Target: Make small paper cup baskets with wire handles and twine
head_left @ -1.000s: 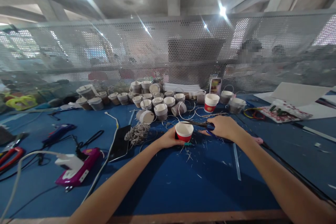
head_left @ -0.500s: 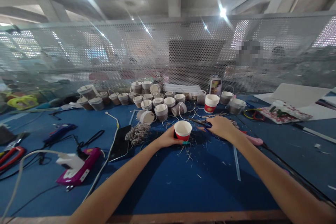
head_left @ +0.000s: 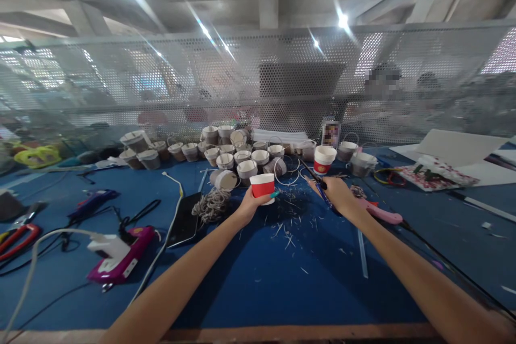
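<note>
A red and white paper cup (head_left: 263, 186) is held in my left hand (head_left: 249, 207), thumb across its near side; the cup is tipped so that its opening barely shows. My right hand (head_left: 337, 193) is closed around blue-handled scissors (head_left: 321, 185), whose dark blades point up and to the left, apart from the cup. Just beyond the scissors stands a stack of similar paper cups (head_left: 324, 160). Short pale fibre scraps (head_left: 288, 231) lie scattered on the blue tabletop between my hands.
Many small grey cord-wrapped buckets (head_left: 246, 171) crowd the back. Grey cord (head_left: 211, 205) lies coiled beside a dark phone (head_left: 183, 220). At left are a purple power strip (head_left: 123, 258) and red-handled pliers (head_left: 18, 242); at right, a pink-handled tool (head_left: 381, 212). A perforated panel (head_left: 226, 80) stands behind.
My left hand has moved the cup left and slightly up, tilting it so its inside no longer shows. The scissors in my right hand have swung to point more upward.
</note>
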A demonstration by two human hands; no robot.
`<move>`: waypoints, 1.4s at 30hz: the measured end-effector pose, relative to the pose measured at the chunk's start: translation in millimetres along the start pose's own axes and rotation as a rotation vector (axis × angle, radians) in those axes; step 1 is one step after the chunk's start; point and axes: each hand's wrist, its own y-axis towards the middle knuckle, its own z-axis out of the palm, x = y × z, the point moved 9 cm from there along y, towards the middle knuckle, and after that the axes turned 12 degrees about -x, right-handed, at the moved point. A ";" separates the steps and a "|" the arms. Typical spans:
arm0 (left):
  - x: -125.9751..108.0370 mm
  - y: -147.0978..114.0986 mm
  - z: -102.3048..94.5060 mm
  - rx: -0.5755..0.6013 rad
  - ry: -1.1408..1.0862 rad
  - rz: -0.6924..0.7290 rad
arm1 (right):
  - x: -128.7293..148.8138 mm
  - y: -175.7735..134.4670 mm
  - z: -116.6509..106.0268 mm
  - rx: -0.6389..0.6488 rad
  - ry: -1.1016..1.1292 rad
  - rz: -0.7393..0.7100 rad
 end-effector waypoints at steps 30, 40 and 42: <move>-2.1 -14.1 12.3 -0.112 0.575 0.289 | 24.2 -19.5 -6.7 0.038 -0.121 0.060; -1.7 -13.9 10.6 -0.061 0.578 0.275 | 32.1 -18.4 -9.4 0.076 -0.244 -0.097; -7.0 -16.9 13.4 -0.057 0.573 0.314 | 30.6 -17.9 -8.9 0.102 -0.264 -0.112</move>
